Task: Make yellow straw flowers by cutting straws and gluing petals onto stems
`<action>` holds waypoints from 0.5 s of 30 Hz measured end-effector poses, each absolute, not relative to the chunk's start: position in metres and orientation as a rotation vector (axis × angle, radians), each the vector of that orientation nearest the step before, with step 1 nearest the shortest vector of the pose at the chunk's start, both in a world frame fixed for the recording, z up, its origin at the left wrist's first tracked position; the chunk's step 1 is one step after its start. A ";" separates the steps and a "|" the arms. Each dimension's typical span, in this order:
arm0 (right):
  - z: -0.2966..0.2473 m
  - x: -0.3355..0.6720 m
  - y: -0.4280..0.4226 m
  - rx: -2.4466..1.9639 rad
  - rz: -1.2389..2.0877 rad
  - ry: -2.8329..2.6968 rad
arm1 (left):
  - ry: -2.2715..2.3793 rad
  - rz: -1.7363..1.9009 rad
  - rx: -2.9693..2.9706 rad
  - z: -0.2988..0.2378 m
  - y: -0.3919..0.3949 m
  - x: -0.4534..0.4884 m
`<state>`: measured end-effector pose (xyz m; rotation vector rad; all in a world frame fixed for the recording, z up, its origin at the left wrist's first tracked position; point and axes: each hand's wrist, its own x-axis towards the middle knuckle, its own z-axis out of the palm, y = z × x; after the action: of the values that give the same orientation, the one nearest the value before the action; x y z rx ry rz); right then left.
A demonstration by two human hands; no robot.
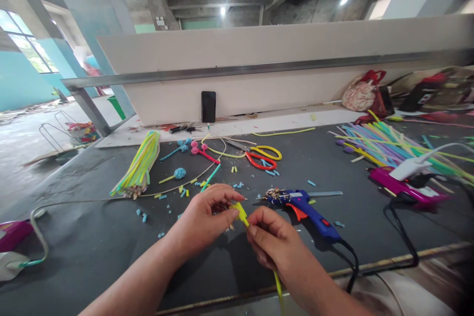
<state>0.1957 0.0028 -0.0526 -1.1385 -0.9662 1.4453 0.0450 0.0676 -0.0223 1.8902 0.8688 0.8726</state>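
Observation:
Between my hands is a yellow pipe cleaner (241, 213), its upper end folded into a thicker piece. The thumb and fingers of my left hand (205, 222) are closed on that folded end. My right hand (276, 244) pinches it just below, and the long tail hangs down past the table's front edge. Right of my hands lies a blue glue gun (311, 212) with an orange trigger, its nozzle pointing left and a glue stick in its back. Beyond my left hand sits a blue pompom (179, 173) on a yellow stem. Scissors (261, 157) with red and yellow handles lie further back.
A bundle of yellow-green pipe cleaners (138, 165) lies left, a multicoloured heap (400, 145) right. Magenta power strips (403, 185) with cables sit at both sides. Pink-balled stems (202, 149) and cut scraps (271, 173) dot the dark table. A phone (208, 106) leans on the back board.

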 end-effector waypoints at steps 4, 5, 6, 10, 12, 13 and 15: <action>-0.053 0.195 0.002 -1.221 1.322 -1.057 | 0.857 0.889 1.871 -0.022 0.066 0.045; -0.054 0.195 0.001 -1.238 1.289 -1.070 | 0.855 0.897 1.866 -0.023 0.066 0.045; -0.055 0.195 0.001 -1.250 1.249 -1.074 | 0.854 0.906 1.861 -0.023 0.066 0.046; -0.055 0.191 0.004 -1.294 1.045 -1.099 | 0.856 0.915 1.850 -0.027 0.067 0.047; -0.054 0.190 0.006 -1.339 1.008 -1.151 | 0.865 0.907 1.853 -0.027 0.067 0.047; -0.053 0.190 0.007 -1.366 1.009 -1.172 | 0.876 0.904 1.852 -0.027 0.067 0.047; -0.050 0.190 0.010 -1.431 1.022 -1.175 | 0.906 0.888 1.853 -0.027 0.066 0.047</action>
<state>0.1895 0.0096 -0.0503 -1.4314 -1.1746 1.0218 0.0472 0.0660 -0.0270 1.8528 0.9063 0.8882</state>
